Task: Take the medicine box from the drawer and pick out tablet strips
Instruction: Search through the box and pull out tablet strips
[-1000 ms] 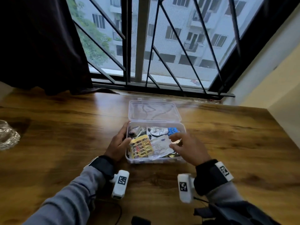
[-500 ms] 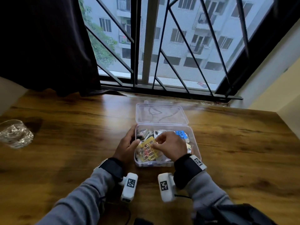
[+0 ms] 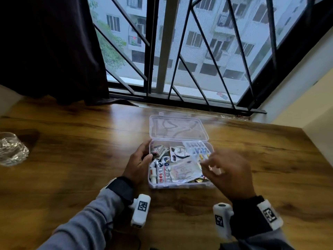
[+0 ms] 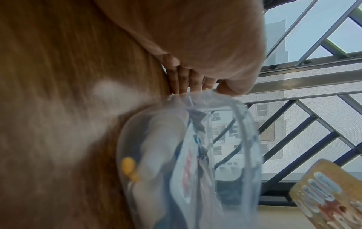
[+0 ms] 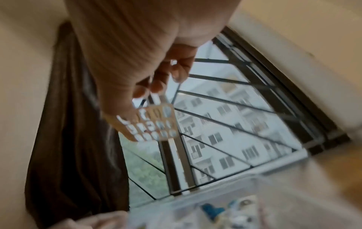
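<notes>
A clear plastic medicine box (image 3: 180,185) stands open on the wooden table (image 3: 72,159), its lid (image 3: 178,127) flipped back toward the window. Several tablet strips and sachets fill it. My left hand (image 3: 138,163) grips the box's left wall; the left wrist view shows its fingers (image 4: 186,77) against the box rim (image 4: 248,139). My right hand (image 3: 227,170) hovers blurred above the box's right side. It pinches a yellow tablet strip (image 5: 150,125) at one end, clear of the box. The strip (image 4: 325,199) also shows in the left wrist view.
A crumpled clear glass (image 3: 10,150) sits at the table's far left. A black window grille (image 3: 180,69) runs along the back edge, with a dark curtain (image 3: 50,51) at the back left. A cream wall (image 3: 306,105) bounds the right side.
My right hand reached into the box's left part, took hold of the yellow strip and lifted it up and to the right. My left hand stayed on the box wall.
</notes>
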{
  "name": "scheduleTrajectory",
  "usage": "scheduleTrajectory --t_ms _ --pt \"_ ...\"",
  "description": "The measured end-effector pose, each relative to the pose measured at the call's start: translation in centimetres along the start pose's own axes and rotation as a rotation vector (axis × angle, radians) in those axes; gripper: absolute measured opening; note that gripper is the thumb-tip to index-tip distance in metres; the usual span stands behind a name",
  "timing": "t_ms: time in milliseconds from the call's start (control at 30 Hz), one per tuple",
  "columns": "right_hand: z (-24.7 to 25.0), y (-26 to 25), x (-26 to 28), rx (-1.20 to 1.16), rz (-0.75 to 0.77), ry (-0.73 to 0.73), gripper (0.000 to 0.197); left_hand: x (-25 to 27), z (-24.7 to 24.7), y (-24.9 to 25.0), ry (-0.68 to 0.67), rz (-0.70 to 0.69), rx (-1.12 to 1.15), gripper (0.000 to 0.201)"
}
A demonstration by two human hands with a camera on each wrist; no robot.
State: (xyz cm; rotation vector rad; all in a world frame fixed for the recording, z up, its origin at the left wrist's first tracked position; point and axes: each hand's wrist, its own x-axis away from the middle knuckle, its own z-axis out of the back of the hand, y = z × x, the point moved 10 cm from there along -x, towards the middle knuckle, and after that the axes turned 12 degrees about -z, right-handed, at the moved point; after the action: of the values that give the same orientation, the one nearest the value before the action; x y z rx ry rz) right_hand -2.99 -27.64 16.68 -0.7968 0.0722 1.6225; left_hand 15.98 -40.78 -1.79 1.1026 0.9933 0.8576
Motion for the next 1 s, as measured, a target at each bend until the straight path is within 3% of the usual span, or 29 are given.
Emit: scheduleTrajectory --t_ms 67,233,400,600,767,933,1000 --pt "-0.2 -1.0 1.0 0.132 0.11 0.076 0.023 0.0 -0.1 0.2 -0.003 -0.004 -0.005 0.062" --pt "-0.5 -1.4 1.6 0.211 0.145 0.132 0.024 -0.1 -0.2 0.5 -0.014 -0.014 0.003 0.061" --pt "-2.0 1.6 0.8 0.274 -0.017 0.018 0.02 -0.2 -0.1 0.6 -0.01 -0.033 0.0 0.061" --pt "-6.9 5.1 1.6 0.309 -0.207 -0.296 0.015 -0.2 0.0 0.4 -0.006 -0.034 -0.004 0.06" --pt "-7.8 4.0 1.5 0.198 -0.244 -0.305 0.02 -0.3 -0.1 0.3 -0.007 -0.031 0.014 0.06" --pt "-8.8 4.0 -0.6 0.249 -0.301 -0.308 0.008 -0.3 -0.1 0.2 -0.004 -0.027 0.025 0.059" --pt "-9.1 4.7 -1.6 0.262 -0.355 -0.332 0.012 -0.3 -0.1 0.2 -0.001 -0.027 0.03 0.059"
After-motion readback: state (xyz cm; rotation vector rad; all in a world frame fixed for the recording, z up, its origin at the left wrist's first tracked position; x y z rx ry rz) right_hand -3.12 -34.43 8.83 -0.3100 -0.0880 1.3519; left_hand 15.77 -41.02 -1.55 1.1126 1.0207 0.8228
